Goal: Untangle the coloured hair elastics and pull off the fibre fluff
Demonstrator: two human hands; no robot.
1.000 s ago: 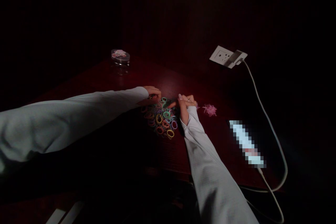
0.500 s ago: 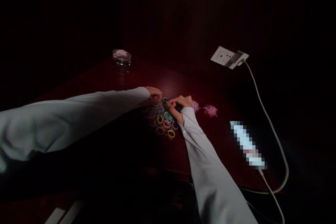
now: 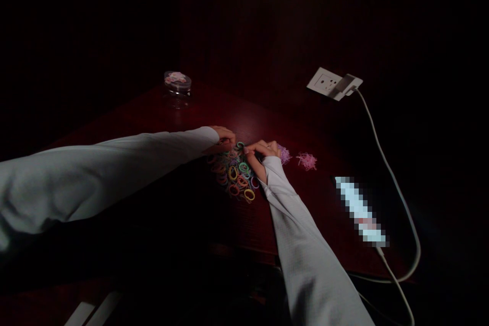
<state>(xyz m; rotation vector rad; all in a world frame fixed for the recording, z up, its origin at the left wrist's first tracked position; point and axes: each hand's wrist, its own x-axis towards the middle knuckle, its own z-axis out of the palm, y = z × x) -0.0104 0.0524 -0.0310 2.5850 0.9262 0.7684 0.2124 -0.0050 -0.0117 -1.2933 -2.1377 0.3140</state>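
A pile of small coloured rubber bands (image 3: 236, 175) lies on a dark red table (image 3: 198, 112). My left hand (image 3: 224, 138) rests at the pile's far left edge, fingers curled and pinched on bands there. My right hand (image 3: 263, 151) sits at the pile's far right edge, fingers bent together and pinching at a band near the top of the pile. Just right of that hand lies a small purple heap of bands (image 3: 284, 153), and further right a pink heap (image 3: 306, 160). Both arms wear pale long sleeves.
A clear round jar (image 3: 177, 84) with pink bands inside stands at the table's far left. A white wall socket (image 3: 324, 82) holds a plug whose white cable (image 3: 397, 188) runs down to a lit phone (image 3: 361, 210) at the table's right. The room is dark.
My right hand has turned from lying open with fingers pointing away to bending left and closing over the top of the pile. The purple heap beside it now shows. My left hand has barely moved.
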